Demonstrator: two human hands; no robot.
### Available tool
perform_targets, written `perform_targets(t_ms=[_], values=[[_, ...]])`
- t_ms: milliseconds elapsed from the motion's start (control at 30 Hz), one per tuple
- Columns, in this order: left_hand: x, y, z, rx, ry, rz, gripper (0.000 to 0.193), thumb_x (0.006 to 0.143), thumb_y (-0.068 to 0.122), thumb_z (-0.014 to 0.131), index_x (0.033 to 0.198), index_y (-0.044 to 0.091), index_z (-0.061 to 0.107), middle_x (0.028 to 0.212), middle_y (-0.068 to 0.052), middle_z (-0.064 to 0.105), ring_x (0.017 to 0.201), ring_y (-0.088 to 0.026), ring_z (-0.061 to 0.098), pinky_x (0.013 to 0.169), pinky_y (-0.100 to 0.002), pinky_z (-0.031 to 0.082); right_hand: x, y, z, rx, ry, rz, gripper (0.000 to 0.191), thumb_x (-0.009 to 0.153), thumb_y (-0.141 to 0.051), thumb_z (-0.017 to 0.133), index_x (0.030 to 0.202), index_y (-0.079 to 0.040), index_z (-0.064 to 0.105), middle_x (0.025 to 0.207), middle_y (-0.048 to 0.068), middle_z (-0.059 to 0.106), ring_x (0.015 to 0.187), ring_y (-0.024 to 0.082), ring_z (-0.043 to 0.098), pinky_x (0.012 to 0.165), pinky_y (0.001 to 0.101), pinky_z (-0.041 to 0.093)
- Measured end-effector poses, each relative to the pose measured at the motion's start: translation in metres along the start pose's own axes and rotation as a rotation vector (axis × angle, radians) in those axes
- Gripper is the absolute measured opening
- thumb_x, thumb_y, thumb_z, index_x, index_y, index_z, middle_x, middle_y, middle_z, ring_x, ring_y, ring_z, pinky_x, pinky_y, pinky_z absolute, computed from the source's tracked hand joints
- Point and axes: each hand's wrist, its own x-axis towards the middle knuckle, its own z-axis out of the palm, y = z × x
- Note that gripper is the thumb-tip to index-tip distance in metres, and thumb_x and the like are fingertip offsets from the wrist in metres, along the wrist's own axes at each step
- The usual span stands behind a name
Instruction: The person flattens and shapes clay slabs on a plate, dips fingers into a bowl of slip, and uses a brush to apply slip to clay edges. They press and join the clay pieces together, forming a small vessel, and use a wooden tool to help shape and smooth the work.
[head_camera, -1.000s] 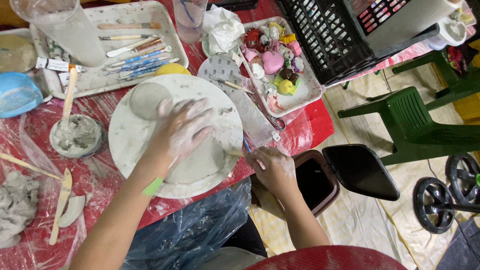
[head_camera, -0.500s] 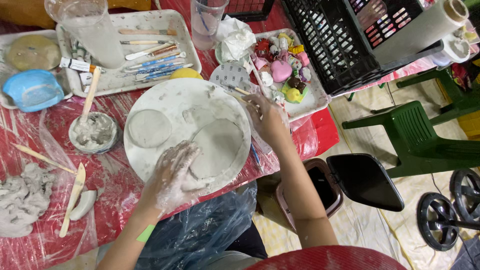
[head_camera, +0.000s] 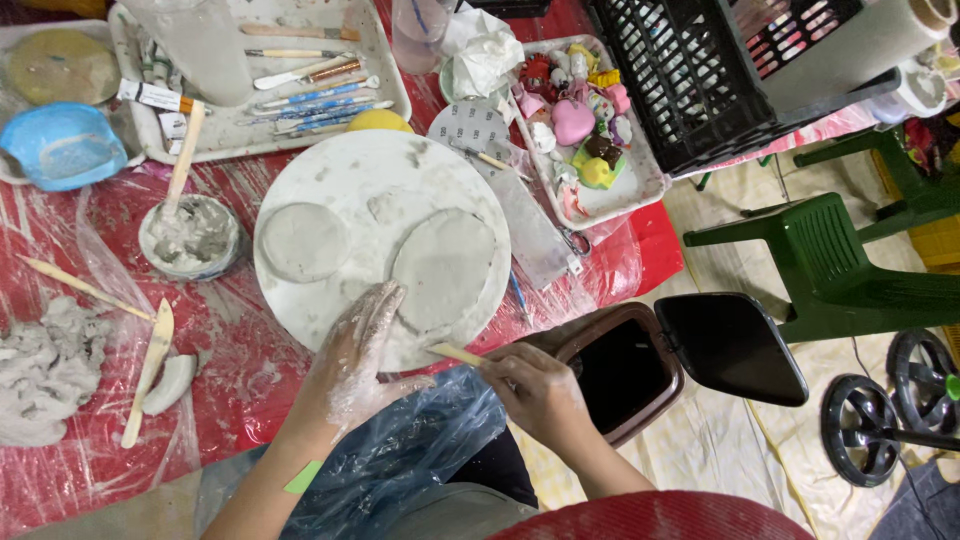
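Right hand (head_camera: 535, 390) grip pinches wooden stick (head_camera: 456, 353) — clay slab (head_camera: 445, 268) just beyond; left hand (head_camera: 355, 355) flat.

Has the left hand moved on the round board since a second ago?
Yes. The left hand has slid from the middle of the round board to its near edge, now resting beside the larger clay disc.

Left hand (head_camera: 352, 362) flat (fingers spread) — right hand (head_camera: 532, 390) pinching.
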Motion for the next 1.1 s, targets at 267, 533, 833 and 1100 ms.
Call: perform_targets(t_ms=[267,533,833,1100], values=[[-0.019,-0.006,0.03,0.168,0.12,0.117,0.101,0.069,0.045,0.088,0.147,0.003,0.041,0.144,-0.02,0.051,0.132,-0.036,0.052,0.108,-0.05,0.041,-0.003,-0.004,0.016,-0.007,-0.068,0.051,0.011,0.088,-0.003,0.068,0.098,0.0,0.071,0.086,0.017,0.071,0.081,0.036,0.072,0.069,0.0423,0.056],[-0.044,-0.023,0.052,0.586,-0.021,0.222,0.076,0.078,0.02,0.064,0.149,0.0,0.045,0.145,-0.017,0.052,0.135,-0.032,0.051,0.113,-0.043,0.04,-0.005,-0.005,0.014,0.013,0.015,0.304,0.014,0.089,-0.01,0.066,0.101,-0.004,0.071,0.077,0.015,0.074,0.075,0.03,0.077,0.067,0.0382,0.058],[-0.04,-0.012,0.047,0.668,0.01,0.355,0.064,0.081,0.009,0.058,0.143,-0.002,0.052,0.143,-0.016,0.054,0.134,-0.031,0.054,0.114,-0.04,0.044,0.012,0.041,0.038,0.007,0.184,0.023,0.009,0.092,-0.005,0.063,0.099,-0.002,0.067,0.092,0.018,0.072,0.086,0.034,0.072,0.075,0.0403,0.056],[-0.039,-0.001,0.064,0.666,0.119,0.273,0.058,0.087,0.009,0.057,0.144,-0.001,0.052,0.139,-0.016,0.054,0.131,-0.03,0.056,0.111,-0.04,0.047,0.001,0.026,-0.013,-0.059,-0.048,0.381,0.018,0.094,-0.017,0.072,0.089,-0.001,0.065,0.072,0.02,0.065,0.067,0.035,0.066,0.066,0.0422,0.052]])
